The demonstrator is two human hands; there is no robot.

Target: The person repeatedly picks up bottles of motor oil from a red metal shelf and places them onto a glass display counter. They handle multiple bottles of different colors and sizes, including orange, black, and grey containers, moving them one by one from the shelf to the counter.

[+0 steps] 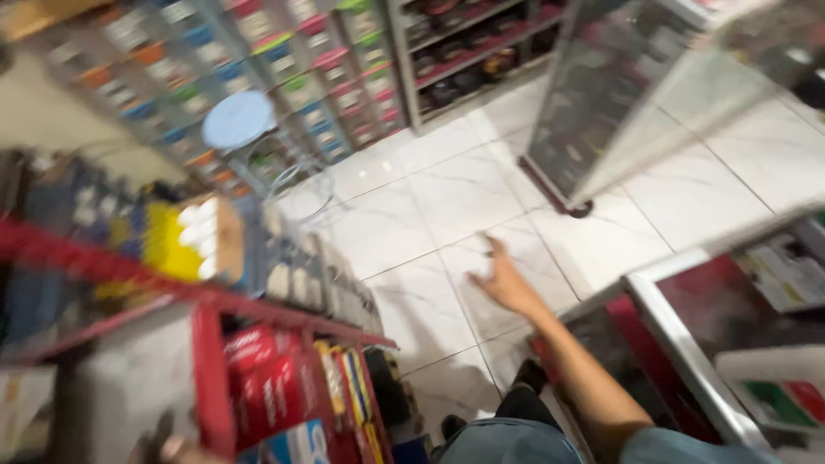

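The blurred head view shows the right hand (pixel 505 283) stretched out with fingers spread above the white tiled floor (pixel 430 206), holding nothing. It hangs between a red shelf (pixel 210 369) of packaged goods and a glass-topped desk (pixel 687 344). What seems to be 1 pale blue stool (pixel 239 120) stands farther off.

free: tiled floor (pixel 447 206) strip, middle | left: red rack (pixel 210 361), stool (pixel 239 120) | right: glass counter (pixel 687 335), display case (pixel 601 94) | far edge: shelves (pixel 258 60)
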